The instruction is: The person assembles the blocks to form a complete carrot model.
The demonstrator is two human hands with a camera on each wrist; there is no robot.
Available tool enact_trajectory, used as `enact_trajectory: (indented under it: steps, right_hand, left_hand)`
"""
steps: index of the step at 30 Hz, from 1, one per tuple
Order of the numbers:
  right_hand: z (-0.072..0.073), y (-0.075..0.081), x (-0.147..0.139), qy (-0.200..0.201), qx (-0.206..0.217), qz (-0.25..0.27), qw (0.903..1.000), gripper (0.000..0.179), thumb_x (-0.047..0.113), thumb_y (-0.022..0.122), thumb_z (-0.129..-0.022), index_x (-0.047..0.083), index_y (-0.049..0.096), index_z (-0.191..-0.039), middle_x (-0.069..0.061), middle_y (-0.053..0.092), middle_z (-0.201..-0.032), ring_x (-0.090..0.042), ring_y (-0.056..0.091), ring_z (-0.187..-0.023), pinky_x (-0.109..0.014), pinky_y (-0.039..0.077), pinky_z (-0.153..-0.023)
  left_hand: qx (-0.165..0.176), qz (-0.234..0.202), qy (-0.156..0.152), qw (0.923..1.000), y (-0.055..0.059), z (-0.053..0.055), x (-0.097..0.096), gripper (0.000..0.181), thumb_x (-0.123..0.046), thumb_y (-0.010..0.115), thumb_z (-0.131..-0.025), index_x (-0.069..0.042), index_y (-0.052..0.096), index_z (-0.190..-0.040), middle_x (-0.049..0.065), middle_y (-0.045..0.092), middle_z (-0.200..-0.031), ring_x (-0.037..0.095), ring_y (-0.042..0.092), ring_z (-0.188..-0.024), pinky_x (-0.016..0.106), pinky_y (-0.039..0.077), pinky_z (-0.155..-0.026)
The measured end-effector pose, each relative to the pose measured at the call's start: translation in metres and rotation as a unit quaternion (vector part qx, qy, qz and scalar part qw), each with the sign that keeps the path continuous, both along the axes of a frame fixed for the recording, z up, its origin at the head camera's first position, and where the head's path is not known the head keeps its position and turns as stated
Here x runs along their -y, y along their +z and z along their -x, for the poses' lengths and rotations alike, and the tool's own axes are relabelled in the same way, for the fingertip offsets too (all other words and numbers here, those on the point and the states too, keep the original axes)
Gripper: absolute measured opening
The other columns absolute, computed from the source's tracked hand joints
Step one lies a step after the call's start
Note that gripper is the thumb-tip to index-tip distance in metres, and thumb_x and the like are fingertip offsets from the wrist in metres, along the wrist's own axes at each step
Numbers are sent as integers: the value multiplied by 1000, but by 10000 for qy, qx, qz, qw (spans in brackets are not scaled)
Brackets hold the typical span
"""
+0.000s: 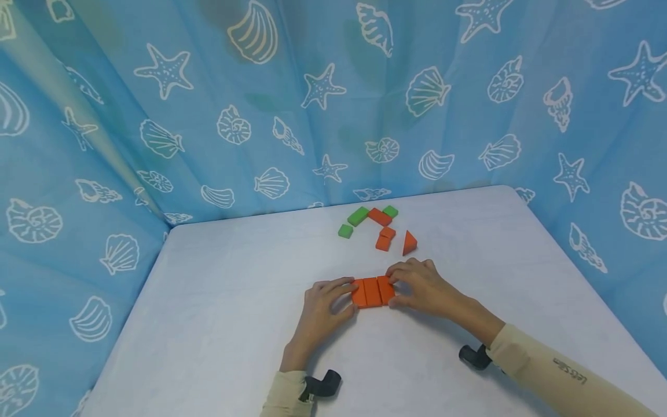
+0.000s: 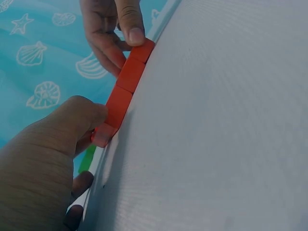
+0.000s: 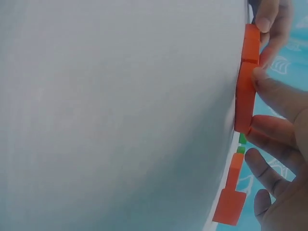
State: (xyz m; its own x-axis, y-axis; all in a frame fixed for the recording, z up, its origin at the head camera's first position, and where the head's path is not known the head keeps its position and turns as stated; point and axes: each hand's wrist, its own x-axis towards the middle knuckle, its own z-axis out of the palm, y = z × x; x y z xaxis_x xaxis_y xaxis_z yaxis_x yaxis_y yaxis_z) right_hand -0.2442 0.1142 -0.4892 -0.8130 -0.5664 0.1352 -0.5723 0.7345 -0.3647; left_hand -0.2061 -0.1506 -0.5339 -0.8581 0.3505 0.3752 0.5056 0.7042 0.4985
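Three orange blocks lie flat side by side on the white table, their long edges touching or almost touching. At the left end, my left hand [image 1: 322, 306] pinches the left block [image 1: 359, 295] between thumb and fingers. My right hand [image 1: 424, 288] holds the right block [image 1: 386, 289] the same way from the other end. Between them, the middle block [image 1: 372, 292] is untouched by either hand. In the left wrist view the row [image 2: 119, 107] appears edge-on, with a thumb at each end. Some fingertips are hidden behind the blocks in both wrist views.
Farther back on the table [image 1: 234, 260] lie green blocks [image 1: 358, 216], a red-orange rectangular block [image 1: 380, 217], two small orange blocks [image 1: 383, 242] and an orange triangular block [image 1: 410, 242]. A blue shell-patterned curtain [image 1: 292, 116] hangs behind the table.
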Motion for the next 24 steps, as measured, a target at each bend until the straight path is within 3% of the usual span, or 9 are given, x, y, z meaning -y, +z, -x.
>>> enact_trajectory:
  steps: [7,12,20,24]
  right_hand:
    - [-1,-2,0,55,35,4,10000,42,37,87,-77,15,73,-109,-2,66,-123,-25,55,-115,-47,36,-89]
    - [5,4,2,100,-196,-191,9996,41,40,81,-83,15,73,-114,-3,65,-123,-26,55,-117,-49,37,-89]
    - [54,18,11,-527,-1026,-493,9921,35,32,75,-90,9,71,-116,-10,66,-122,-32,55,-114,-52,36,-89]
    - [74,19,14,-708,-1102,-916,9871,39,31,75,-90,7,71,-120,-13,64,-125,-33,51,-112,-53,36,-85]
  left_hand:
    - [18,8,26,10000,2,-1,-1,39,-30,73,-90,-23,69,-128,-9,60,-138,19,51,-117,49,36,-97]
    - [119,57,30,9999,0,1,1,39,-31,73,-91,-24,69,-129,-10,59,-139,18,50,-118,49,36,-98]
    - [-14,31,0,10000,-4,3,4,40,-32,73,-90,-25,69,-129,-10,59,-138,17,51,-117,47,37,-96]
    - [100,-37,-47,9999,-3,3,3,40,-33,73,-91,-25,68,-130,-11,58,-139,16,50,-118,46,37,-97]
